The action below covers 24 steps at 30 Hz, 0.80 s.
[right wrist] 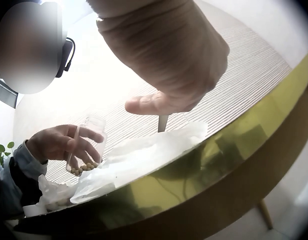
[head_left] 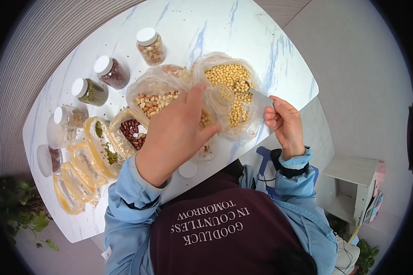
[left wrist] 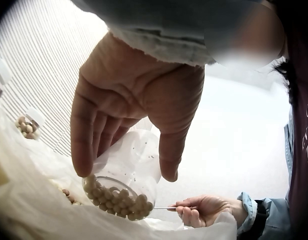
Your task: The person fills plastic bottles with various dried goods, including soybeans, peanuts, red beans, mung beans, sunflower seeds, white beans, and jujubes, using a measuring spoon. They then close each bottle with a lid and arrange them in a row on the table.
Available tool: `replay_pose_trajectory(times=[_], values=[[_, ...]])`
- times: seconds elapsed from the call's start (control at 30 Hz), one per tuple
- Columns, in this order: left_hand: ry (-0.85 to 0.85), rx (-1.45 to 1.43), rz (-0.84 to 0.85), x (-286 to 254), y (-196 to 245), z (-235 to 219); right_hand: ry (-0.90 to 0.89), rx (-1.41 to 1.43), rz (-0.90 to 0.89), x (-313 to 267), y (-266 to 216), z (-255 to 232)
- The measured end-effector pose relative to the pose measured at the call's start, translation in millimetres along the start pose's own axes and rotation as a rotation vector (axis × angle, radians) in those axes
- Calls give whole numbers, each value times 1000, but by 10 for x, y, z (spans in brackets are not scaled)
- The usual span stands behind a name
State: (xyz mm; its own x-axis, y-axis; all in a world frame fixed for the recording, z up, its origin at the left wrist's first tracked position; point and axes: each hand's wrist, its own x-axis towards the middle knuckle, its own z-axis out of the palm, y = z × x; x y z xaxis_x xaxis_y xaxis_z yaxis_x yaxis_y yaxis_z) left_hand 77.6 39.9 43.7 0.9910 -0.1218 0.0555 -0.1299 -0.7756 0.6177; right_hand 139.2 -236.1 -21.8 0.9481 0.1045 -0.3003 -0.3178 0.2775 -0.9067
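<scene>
My left hand (head_left: 174, 128) grips a clear plastic jar (left wrist: 144, 145), thumb on one side and fingers on the other. Some soybeans (left wrist: 119, 202) lie inside it. The jar is tilted, its open mouth over a plastic bag of soybeans (head_left: 238, 117). From the right, my right hand (head_left: 287, 126) pinches the flat grey handle of a spoon (head_left: 260, 98) between thumb and fingers. The spoon's far end reaches in among the soybeans near the jar's mouth. In the right wrist view, part of the handle (right wrist: 163, 123) shows below the thumb.
A bag of peanuts (head_left: 156, 103) and a bag of red beans (head_left: 132, 133) lie to the left. Capped jars of peanuts (head_left: 152, 50), red beans (head_left: 114, 75) and mung beans (head_left: 94, 94) stand behind. Yellow-edged bags (head_left: 78, 176) and a white lid (head_left: 188, 169) are nearer.
</scene>
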Motion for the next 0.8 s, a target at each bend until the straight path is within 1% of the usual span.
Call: replay_pose_trajectory(times=[0.23,0.33,0.43,0.53,0.63,0.73,0.77,0.8], values=[[-14,5,-4,1,-15,6,-48,51,-74,-129,-241,96],[-12,10,-4,0,-16,11,-97,59,-101,-233,-355,174],[-14,7,0,4,-16,23,-182,23,-168,-359,-455,298],[-25,3,-18,5,3,8,-208,-86,-229,-441,-482,379],[-26,12,-24,7,8,17,-191,-202,-279,-536,-501,463],[-16,-2,-1,4,4,30,-182,-408,-514,-602,-443,541],[-12,-11,10,3,4,32,-145,-457,-566,-645,-433,594],[-14,-17,10,3,6,30,-159,-554,-655,-647,-431,600]])
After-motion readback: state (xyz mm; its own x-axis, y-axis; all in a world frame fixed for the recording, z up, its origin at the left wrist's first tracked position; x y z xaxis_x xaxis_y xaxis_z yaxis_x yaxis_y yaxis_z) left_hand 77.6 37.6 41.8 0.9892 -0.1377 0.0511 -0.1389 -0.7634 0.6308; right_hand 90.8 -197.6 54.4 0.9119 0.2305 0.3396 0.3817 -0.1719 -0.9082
